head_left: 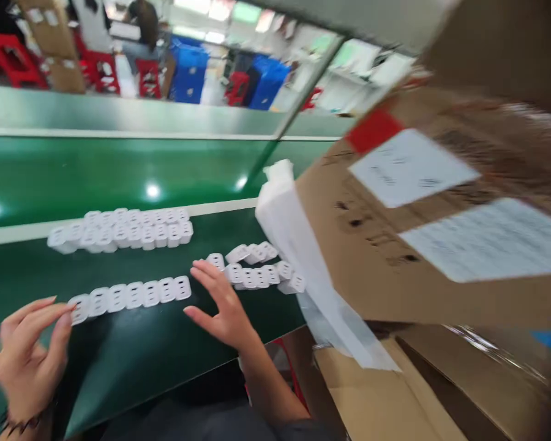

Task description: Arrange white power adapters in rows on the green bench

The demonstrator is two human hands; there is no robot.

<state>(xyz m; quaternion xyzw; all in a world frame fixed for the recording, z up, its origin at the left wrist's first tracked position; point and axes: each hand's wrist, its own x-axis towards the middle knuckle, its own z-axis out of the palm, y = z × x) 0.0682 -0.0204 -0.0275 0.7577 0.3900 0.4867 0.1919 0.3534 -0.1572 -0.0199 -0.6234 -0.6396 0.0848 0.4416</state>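
A row of small white plastic blocks point(134, 295), with rounded corners and dark port-like slots, runs across the dark green table. At its left end my left hand point(34, 349) is closed in a pinch, thumb and fingertips at the edge of the end block point(79, 310). My right hand point(223, 306) is open and holds nothing. Its fingers are spread between the row's right end and a looser group of the same blocks point(259, 277). Behind the row, more blocks point(122, 234) stand packed in a double line.
A large cardboard box point(340, 245) with paper labels and a white plastic liner point(298, 226) leans in from the right. An open carton point(362, 386) lies below it. Beyond the green conveyor belt point(73, 171) are red stools point(16, 61), blue bins point(188, 70) and seated people.
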